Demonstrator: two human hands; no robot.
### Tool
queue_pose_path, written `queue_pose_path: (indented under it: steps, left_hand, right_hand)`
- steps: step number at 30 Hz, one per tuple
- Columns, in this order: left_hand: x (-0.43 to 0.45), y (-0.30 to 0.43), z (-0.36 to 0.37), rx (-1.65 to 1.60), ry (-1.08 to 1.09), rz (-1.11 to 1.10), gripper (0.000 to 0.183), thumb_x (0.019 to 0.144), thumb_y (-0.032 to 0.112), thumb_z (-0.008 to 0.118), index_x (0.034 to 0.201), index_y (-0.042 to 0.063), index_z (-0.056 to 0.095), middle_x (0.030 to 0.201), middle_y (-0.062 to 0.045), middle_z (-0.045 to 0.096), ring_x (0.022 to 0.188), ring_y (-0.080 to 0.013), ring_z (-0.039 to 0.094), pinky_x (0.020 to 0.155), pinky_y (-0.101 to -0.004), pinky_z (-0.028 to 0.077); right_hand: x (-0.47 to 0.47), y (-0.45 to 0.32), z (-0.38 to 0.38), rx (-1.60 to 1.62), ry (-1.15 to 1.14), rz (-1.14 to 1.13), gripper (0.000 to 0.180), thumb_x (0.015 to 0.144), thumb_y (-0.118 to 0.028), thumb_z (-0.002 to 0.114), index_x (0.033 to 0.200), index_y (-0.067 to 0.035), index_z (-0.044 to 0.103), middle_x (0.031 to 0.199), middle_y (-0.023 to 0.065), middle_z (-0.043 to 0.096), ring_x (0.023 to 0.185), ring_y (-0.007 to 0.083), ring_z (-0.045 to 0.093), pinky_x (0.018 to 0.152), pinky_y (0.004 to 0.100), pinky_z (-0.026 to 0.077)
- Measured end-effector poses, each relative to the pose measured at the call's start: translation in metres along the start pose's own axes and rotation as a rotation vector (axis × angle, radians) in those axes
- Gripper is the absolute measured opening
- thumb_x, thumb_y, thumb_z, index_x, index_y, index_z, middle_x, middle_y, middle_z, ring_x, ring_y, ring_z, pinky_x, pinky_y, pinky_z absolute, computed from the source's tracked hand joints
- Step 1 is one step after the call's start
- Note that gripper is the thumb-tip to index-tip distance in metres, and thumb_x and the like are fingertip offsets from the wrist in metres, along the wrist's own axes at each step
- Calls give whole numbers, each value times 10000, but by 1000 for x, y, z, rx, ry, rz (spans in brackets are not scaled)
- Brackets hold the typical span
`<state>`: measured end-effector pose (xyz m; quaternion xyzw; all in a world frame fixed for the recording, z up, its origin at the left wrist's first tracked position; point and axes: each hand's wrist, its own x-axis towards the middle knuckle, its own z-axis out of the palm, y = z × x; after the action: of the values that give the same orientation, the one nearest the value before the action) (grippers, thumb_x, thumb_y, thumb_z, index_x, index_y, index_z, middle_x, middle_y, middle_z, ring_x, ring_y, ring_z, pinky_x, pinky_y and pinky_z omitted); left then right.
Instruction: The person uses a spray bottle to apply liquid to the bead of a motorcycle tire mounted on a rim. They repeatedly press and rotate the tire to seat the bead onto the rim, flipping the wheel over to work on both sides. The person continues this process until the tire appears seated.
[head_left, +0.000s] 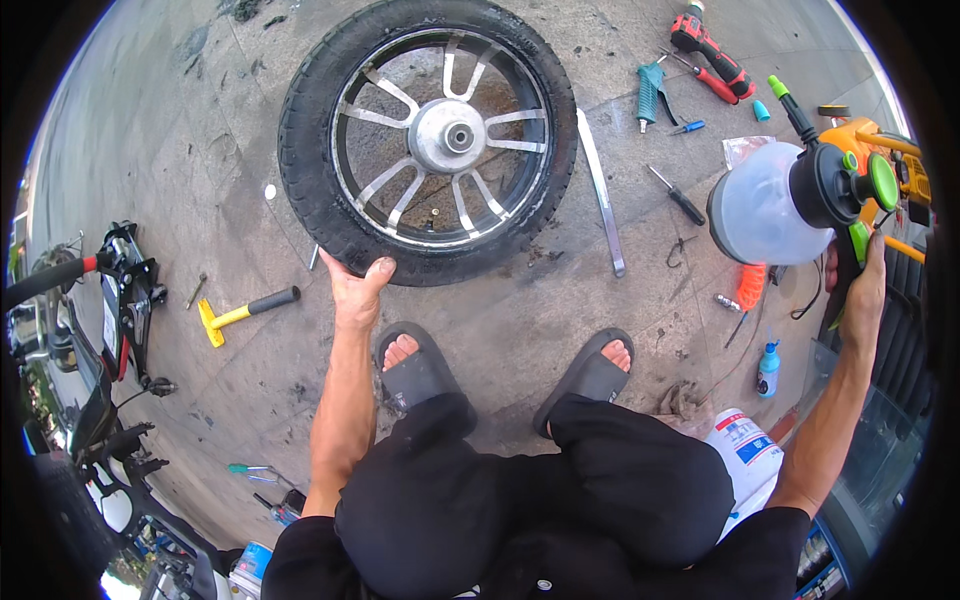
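A motorcycle wheel (442, 136) with a black tyre (315, 180) and silver spokes lies in front of my feet, hub facing up. My left hand (355, 294) holds the tyre's near edge, thumb on top; its other fingers are mostly hidden under the rubber. Out to the right, my right hand (861, 296) grips the handle of a pump sprayer (769, 202). The sprayer has a translucent bottle, a black head and green parts, and is tilted on its side. A metal tyre lever (602, 195) lies just right of the wheel.
On the concrete floor (495, 360) lie a yellow hammer (240, 313), a screwdriver (677, 196), a teal air blow gun (651, 94), a red power tool (709, 49) and an orange coiled hose (751, 286). A blue bottle (769, 370) and white bucket (742, 457) stand right. Motorcycle parts (124, 300) fill the left edge.
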<state>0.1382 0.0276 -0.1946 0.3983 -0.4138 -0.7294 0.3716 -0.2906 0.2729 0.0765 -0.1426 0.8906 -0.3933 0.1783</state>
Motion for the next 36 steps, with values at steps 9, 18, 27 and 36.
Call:
queue_pose_path:
  steps: [9, 18, 27, 36]
  left_hand:
    - [3, 6, 4, 157, -101, 109, 914, 678, 4, 760, 1378, 74, 177, 1239, -101, 443, 1121, -195, 455, 979, -347, 384]
    - [-1, 24, 16, 131, -130, 54, 882, 659, 14, 779, 1293, 77, 170, 1211, -106, 428, 1111, -183, 460, 944, -348, 429]
    - [0, 14, 11, 178, -177, 104, 906, 641, 54, 795, 1287, 60, 159, 1206, -127, 440, 1074, -191, 508, 935, -351, 440]
    - [0, 20, 11, 236, -231, 177, 909, 629, 61, 794, 1281, 59, 160, 1201, -137, 446, 1071, -189, 507, 935, -342, 434]
  right_hand:
    - [-50, -88, 134, -601, -924, -114, 572, 1004, -445, 221, 873, 16, 535, 628, 46, 496, 580, 121, 483, 559, 285, 416]
    - [-80, -89, 222, -678, -1087, -142, 483, 997, -357, 290, 881, 37, 545, 809, 260, 585, 844, 445, 557, 757, 482, 429]
    - [-87, -91, 221, -812, -1077, -191, 486, 988, -368, 332, 897, 62, 541, 808, 292, 586, 842, 460, 570, 753, 497, 431]
    - [-90, -92, 214, -769, -1097, -222, 481, 990, -359, 329, 892, 66, 531, 784, 288, 580, 806, 462, 568, 735, 492, 433]
